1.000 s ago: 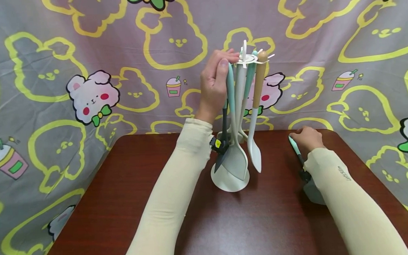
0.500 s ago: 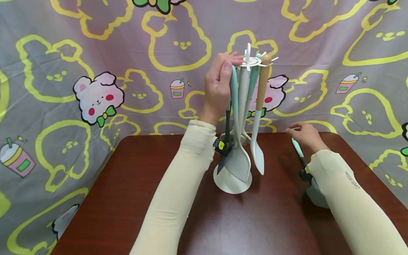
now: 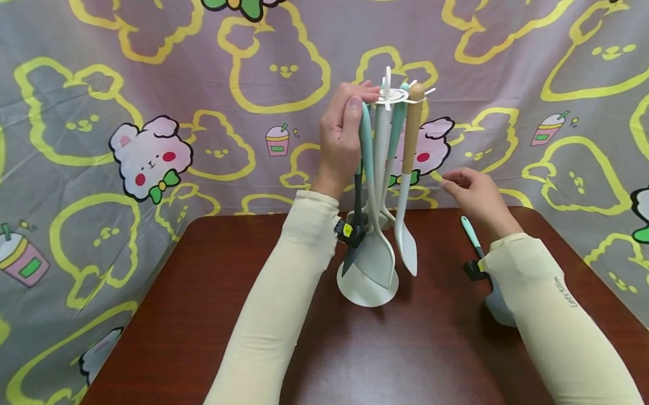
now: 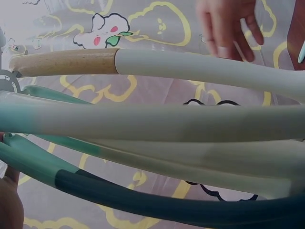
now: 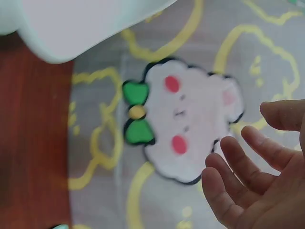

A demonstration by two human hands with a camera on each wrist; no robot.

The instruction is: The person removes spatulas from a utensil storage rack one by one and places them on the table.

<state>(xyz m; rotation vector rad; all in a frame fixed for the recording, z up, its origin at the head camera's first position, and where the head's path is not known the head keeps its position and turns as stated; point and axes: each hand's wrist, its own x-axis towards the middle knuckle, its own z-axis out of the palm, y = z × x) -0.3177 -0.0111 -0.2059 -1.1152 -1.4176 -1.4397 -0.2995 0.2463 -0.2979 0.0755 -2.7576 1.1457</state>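
Observation:
A white rotating utensil rack [image 3: 367, 290] stands on the table with several kitchen utensils hanging from its top disc. My left hand [image 3: 343, 130] lies at the disc's left side, fingers stretched over its edge, thumb by the top of a mint-handled pale turner [image 3: 377, 257]. On the rack's right hangs a white spoon [image 3: 406, 247] with a wooden handle; a dark utensil [image 3: 358, 195] hangs at its left. My right hand [image 3: 477, 197] is in the air right of the rack, holding nothing, its fingers loosely bent in the right wrist view.
A grey turner [image 3: 500, 306] with a mint handle lies on the table [image 3: 225, 277] at the right, partly hidden under the right forearm. A patterned cloth [image 3: 182, 136] hangs behind and beside the table.
My right hand has risen from the mint handle of the grey turner on the table and shifted left towards the rack. My left hand stays at the rack's top.

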